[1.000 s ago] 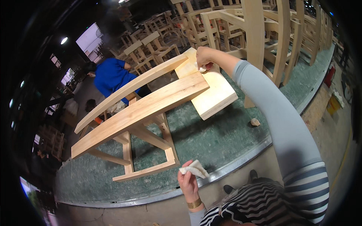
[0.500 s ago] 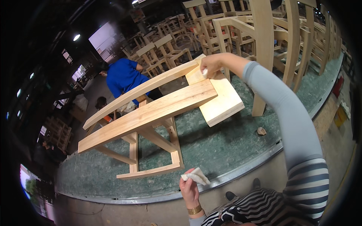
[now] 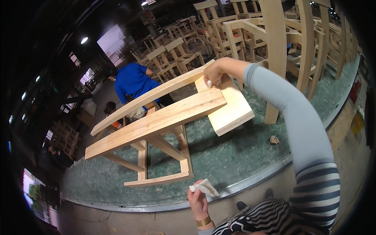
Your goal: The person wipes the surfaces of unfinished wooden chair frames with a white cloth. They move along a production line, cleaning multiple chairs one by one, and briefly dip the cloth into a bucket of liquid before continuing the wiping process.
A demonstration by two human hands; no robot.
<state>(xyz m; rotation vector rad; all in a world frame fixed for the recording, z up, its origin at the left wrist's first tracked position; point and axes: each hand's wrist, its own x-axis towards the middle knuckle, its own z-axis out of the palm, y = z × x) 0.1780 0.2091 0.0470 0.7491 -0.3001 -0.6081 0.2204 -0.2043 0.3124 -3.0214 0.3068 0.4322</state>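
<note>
Right hand [image 3: 213, 76] stretched far out, fingers curled and pressed down on something small and pale against the wooden chair frame [image 3: 164, 117], right where seat panel [image 3: 231, 109] meets the rail. Left hand [image 3: 197, 199] low and close to the body, pinched shut on a folded white cloth [image 3: 204, 188], just clear of the frame's bottom bar. Frame lying tipped on the green mat [image 3: 243, 156], legs toward the left hand. Long reach, weight far forward: a hard push there could well slide or rock the frame. Small stone-like lump [image 3: 274, 139] below the right forearm, a likely snag. Person in blue [image 3: 133, 80] beyond the frame, close enough to get bumped.
</note>
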